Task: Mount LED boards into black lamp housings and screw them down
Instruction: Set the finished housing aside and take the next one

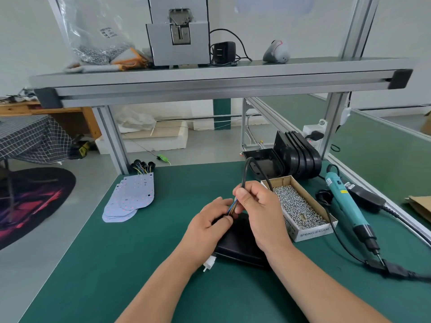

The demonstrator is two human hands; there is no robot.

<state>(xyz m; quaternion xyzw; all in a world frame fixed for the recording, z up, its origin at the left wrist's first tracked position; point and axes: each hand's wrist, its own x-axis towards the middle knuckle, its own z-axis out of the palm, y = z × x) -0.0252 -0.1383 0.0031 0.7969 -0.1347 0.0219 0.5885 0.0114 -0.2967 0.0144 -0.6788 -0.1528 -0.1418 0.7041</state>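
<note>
Fingers (pixel 242 195) of the right hand (pixel 261 213) pinch a black cable (pixel 243 176). The left hand (pixel 207 224) clasps the coloured wires (pixel 232 207) above the black housing (pixel 240 245), which lies mid-worktop (pixel 140 264). LED boards (pixel 133 199) lie stacked near the left edge.

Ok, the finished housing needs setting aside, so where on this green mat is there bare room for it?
Bare mat lies between the LED boards and the left hand, and across the near-left corner. The right side is crowded: screw box, screwdriver, its cable, stacked housings.
</note>
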